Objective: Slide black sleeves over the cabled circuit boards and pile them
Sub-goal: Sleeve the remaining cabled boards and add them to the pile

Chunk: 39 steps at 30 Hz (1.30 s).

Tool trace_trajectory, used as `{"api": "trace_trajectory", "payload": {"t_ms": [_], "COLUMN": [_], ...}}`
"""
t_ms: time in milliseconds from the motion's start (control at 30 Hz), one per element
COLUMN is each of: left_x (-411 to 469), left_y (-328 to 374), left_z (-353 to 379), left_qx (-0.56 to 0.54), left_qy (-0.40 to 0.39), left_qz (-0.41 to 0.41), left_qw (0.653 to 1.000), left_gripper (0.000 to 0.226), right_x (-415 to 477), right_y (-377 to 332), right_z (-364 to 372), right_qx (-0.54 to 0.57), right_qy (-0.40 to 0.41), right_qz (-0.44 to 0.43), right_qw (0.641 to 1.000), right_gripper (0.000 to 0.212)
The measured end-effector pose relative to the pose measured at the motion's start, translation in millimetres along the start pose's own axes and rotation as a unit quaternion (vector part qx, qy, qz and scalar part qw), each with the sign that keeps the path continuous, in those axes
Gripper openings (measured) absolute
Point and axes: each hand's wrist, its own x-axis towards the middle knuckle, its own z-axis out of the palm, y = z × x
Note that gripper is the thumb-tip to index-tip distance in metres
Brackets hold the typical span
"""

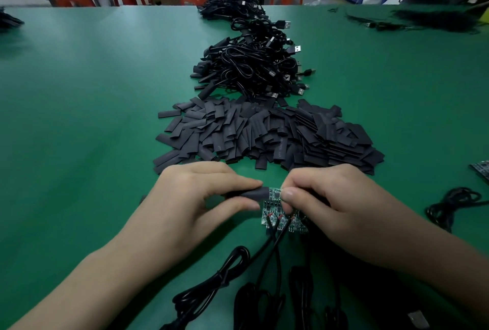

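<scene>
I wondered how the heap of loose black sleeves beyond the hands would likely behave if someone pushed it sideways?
The heap of sleeves would probably scatter and slide rather than move as one: the pieces lie loose and overlapping on the smooth green table. Each looks flat, thin and light, so likely floppy. Being flat, they should not roll.

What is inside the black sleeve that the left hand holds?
A green circuit board enters its open end; the right hand pinches the bare part. How far the board reaches inside is hidden by the sleeve.
</scene>
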Motion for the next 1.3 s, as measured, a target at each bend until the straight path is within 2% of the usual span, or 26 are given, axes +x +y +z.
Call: {"api": "trace_trajectory", "payload": {"t_ms": [133,233,333,467,600,1000,1200,1300], "left_x": [-0.4,0.2,1.7,1.5,0.2,-0.6,1.1,1.5], "left_y": [4.3,7.6,7.8,8.3,10.1,11.2,11.4,10.6], "left_z": [3.4,4.7,3.9,2.5,2.8,6.8,6.8,4.9], "left_qx": [0.003,0.002,-0.029,-0.053,-0.062,-0.056,-0.062,-0.061], "left_qy": [-0.019,0.009,0.061,0.098,0.115,0.101,0.109,0.134], "left_qz": [0.02,0.018,-0.015,-0.035,-0.024,0.004,0.001,-0.006], "left_qw": [1.0,1.0,0.998,0.993,0.991,0.993,0.992,0.989], "left_gripper": [0.027,0.024,0.021,0.023,0.023,0.019,0.018,0.019], "right_x": [1.6,1.3,0.7,-0.1,-1.2,-1.0,-2.1,-3.0], "right_y": [-0.4,0.6,-0.9,-2.9,-4.1,-3.0,-5.9,-6.6], "right_z": [4.6,8.0,8.9,5.3,5.9,10.0,13.1,12.9], "right_qx": [0.024,0.054,0.124,0.104,0.061,0.013,0.08,0.15], "right_qy": [-0.012,0.002,0.071,0.174,0.212,0.213,0.199,0.181], "right_qz": [0.002,-0.008,-0.032,-0.1,-0.128,-0.158,-0.153,-0.108], "right_qw": [1.0,0.999,0.989,0.974,0.967,0.964,0.965,0.966], "right_gripper": [0.028,0.021,0.002,0.01,0.009,0.003,0.007,0.01]}}
